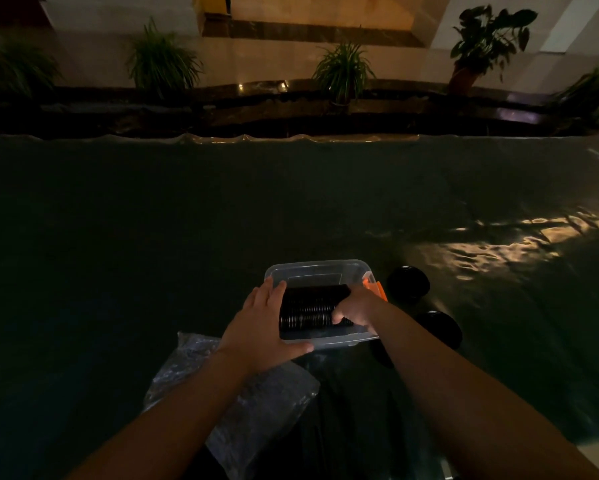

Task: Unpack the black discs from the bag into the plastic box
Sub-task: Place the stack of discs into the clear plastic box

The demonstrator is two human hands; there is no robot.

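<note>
Partly done: row of thin black discs (310,311) packed in clear plastic box (320,270); more black round stacks (409,280) beside on desk (152,237). Left hand (263,327) spread flat, steadying box; right hand (357,306) pinched onto discs.

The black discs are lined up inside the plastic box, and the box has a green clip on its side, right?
Not quite. The clip on the plastic box is orange, not green; the head view shows it on the right side. The black discs are indeed lined up inside the box, with the left hand and right hand on them.
</note>
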